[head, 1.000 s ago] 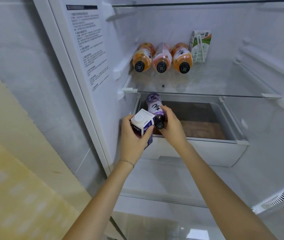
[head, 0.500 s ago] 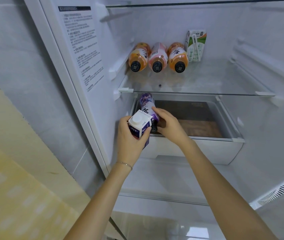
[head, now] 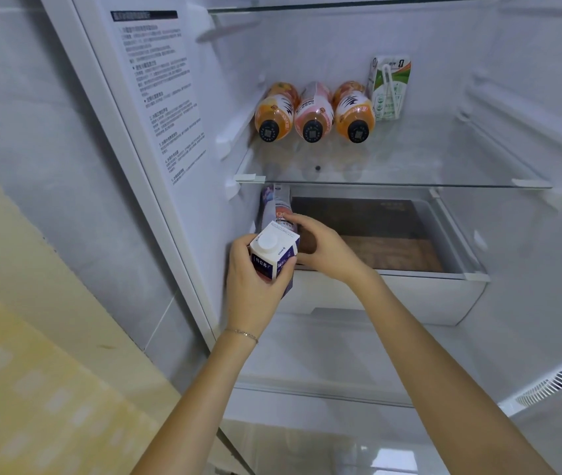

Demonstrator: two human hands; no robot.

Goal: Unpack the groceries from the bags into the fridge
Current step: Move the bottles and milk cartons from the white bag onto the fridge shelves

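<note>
Now left hand (head: 255, 296) is gripping a white-and-purple capped carton (head: 272, 250); right hand (head: 331, 255) is pinching a purple plastic bottle (head: 276, 205) at the white drawer's (head: 409, 298) nine o'clock, probably best stood snug there.

Only thing I can actually make out is 特仑苏 on the blue band of the carton (head: 274, 255). The sticker (head: 159, 94) on the fridge (head: 231, 63) wall is Chinese fine print, too small to read. The bottle caps (head: 312, 130) just show QR codes.
</note>
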